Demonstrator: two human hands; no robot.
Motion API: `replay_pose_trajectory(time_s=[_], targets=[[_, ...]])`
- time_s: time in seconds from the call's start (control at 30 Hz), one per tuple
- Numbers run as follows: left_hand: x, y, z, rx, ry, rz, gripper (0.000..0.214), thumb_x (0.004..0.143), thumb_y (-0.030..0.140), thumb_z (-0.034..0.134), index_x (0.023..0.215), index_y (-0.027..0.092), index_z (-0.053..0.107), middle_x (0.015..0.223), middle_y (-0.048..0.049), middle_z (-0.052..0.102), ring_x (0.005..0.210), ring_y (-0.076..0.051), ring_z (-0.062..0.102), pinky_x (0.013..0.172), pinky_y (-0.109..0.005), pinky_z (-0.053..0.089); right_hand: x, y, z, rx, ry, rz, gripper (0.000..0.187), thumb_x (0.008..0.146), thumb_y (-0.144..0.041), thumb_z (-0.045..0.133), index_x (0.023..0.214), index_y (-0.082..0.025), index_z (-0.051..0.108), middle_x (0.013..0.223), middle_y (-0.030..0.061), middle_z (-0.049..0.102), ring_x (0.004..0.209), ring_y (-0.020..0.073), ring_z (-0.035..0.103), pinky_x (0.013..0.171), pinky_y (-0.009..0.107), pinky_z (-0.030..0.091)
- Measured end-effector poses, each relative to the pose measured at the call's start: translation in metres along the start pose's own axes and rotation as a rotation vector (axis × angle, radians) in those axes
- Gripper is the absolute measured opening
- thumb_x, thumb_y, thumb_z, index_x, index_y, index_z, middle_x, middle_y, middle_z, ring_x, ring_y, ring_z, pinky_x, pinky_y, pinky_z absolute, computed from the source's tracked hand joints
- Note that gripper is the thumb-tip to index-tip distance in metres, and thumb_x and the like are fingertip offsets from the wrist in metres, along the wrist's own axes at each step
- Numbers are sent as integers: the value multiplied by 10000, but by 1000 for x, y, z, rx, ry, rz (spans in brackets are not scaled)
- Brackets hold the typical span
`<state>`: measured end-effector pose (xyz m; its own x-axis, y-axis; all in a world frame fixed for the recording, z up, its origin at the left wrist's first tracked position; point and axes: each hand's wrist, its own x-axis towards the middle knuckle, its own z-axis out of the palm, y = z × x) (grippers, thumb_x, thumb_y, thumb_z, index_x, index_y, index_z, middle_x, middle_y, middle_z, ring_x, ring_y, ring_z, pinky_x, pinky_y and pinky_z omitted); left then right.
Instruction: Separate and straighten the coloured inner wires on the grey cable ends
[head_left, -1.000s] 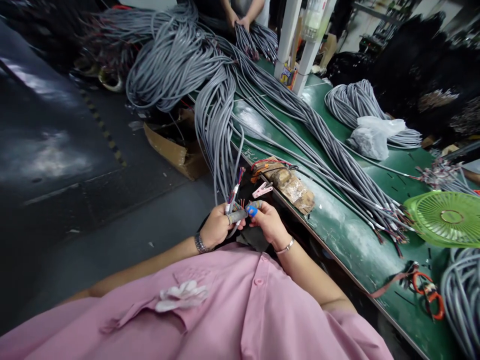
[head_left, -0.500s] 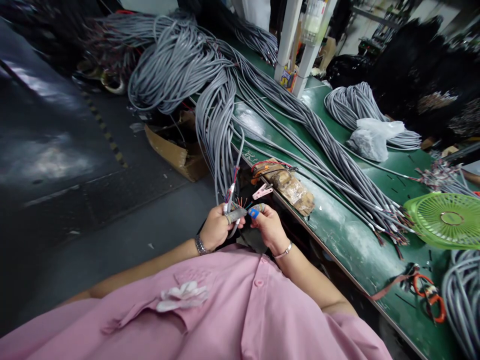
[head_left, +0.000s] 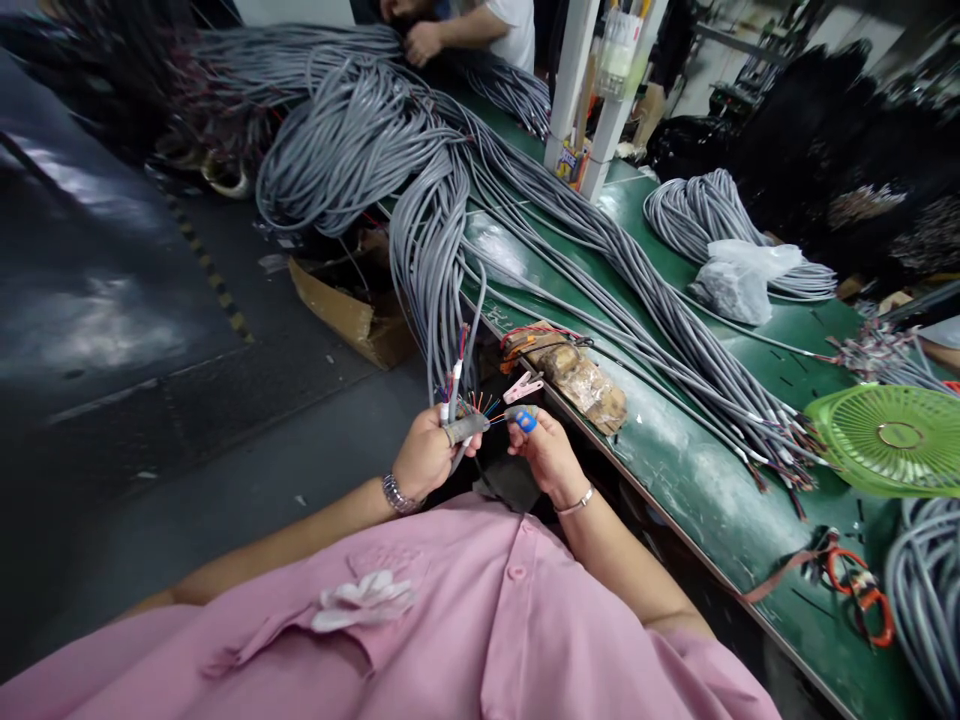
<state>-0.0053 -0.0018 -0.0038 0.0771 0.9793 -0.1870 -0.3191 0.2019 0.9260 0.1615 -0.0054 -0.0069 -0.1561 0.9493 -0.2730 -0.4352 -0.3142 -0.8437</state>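
My left hand (head_left: 426, 455) is closed around the end of a grey cable (head_left: 457, 375), its thumb wrapped in grey tape. Thin coloured wires (head_left: 480, 404) fan out above that thumb. Just to the right, my right hand (head_left: 551, 455) pinches the tip of a thin wire (head_left: 498, 420) that runs across from the left hand. Grey tape and a blue band cover fingertips of the right hand. The held cable hangs beside a thick bundle of grey cables (head_left: 427, 240) draped over the table edge.
On the green table (head_left: 697, 465) lie long grey cables (head_left: 637, 270), a wooden block (head_left: 585, 385) with a pink clip (head_left: 523, 387), a green fan (head_left: 892, 435) and orange-handled scissors (head_left: 859, 595). A cardboard box (head_left: 352, 315) stands on the floor. Another person's hand (head_left: 424, 43) is at the far cables.
My right hand has moved slightly right, away from the left, drawing a wire out between them. Another person's arms have come into view at the top.
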Motion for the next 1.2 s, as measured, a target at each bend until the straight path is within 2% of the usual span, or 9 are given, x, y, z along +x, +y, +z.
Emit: replay_pose_trajectory(time_s=[0.13, 0.33, 0.53, 0.67, 0.77, 0.93, 1.2], targets=[[-4, -5, 1, 32, -16, -4, 168, 706, 263, 719, 696, 143, 601, 514, 11, 596, 439, -100, 503, 452, -226, 373, -1, -2, 7, -64, -40, 25, 280, 687, -390, 758, 835, -176, 653, 726, -21, 589, 563, 66, 480, 539, 212, 456], [-7, -13, 0, 85, -33, 20, 155, 718, 260, 710, 713, 141, 611, 527, 11, 606, 453, -99, 505, 478, -228, 397, -2, 2, 16, -148, 42, -81, 230, 656, -330, 771, 737, -161, 638, 645, -33, 580, 533, 71, 471, 514, 215, 416], [-3, -7, -4, 78, -13, 24, 167, 711, 261, 722, 705, 139, 608, 524, 8, 607, 449, -96, 514, 460, -217, 390, 0, 2, 5, -44, 73, -70, 223, 694, -353, 743, 740, -172, 621, 599, -51, 533, 511, 67, 444, 533, 220, 448], [4, 6, -5, 42, -130, -46, 189, 693, 277, 735, 700, 124, 624, 489, 3, 592, 405, -90, 490, 415, -210, 374, 10, -5, -10, 83, 87, -27, 376, 777, -545, 626, 840, -174, 642, 723, -6, 600, 544, 72, 483, 556, 229, 480], [14, 16, -6, -20, -247, -96, 212, 657, 282, 754, 715, 117, 633, 472, -2, 588, 382, -95, 485, 389, -210, 365, 18, -12, -12, 104, 51, 0, 499, 776, -650, 561, 895, -175, 655, 810, 29, 636, 582, 83, 515, 566, 234, 491], [30, 21, -1, -81, -341, -171, 244, 623, 279, 778, 730, 120, 627, 448, 5, 573, 346, -89, 465, 346, -192, 325, 28, -16, -2, 65, -65, -31, 507, 775, -652, 568, 893, -170, 671, 859, 51, 653, 615, 88, 516, 581, 223, 484], [35, 11, 4, -72, -395, -222, 273, 593, 296, 799, 695, 104, 635, 459, -6, 579, 326, -77, 451, 322, -183, 307, 34, -13, 5, 179, -43, -48, 428, 746, -584, 658, 875, -176, 662, 723, 5, 596, 587, 86, 474, 570, 212, 466]])
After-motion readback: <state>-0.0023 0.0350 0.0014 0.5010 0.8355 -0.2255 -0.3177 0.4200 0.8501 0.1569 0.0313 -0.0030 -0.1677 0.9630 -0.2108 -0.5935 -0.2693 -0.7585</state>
